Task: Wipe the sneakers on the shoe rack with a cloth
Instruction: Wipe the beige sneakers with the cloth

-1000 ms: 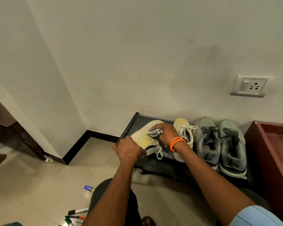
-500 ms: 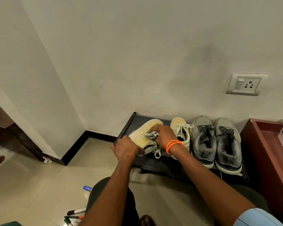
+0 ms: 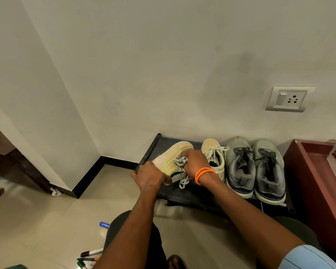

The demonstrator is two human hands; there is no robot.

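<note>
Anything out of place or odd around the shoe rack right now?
Marker pens lie scattered on the floor by the person's knee. On the rack only the yellow sneaker is tilted, because the left hand holds it for wiping.

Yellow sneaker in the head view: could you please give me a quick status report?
Left hand grips yellow sneaker heel, tilted over rack. Right hand presses cloth on it. Nothing in the way.

Head-worn camera looks forward and down, close above the shoe rack (image 3: 184, 195).
</note>
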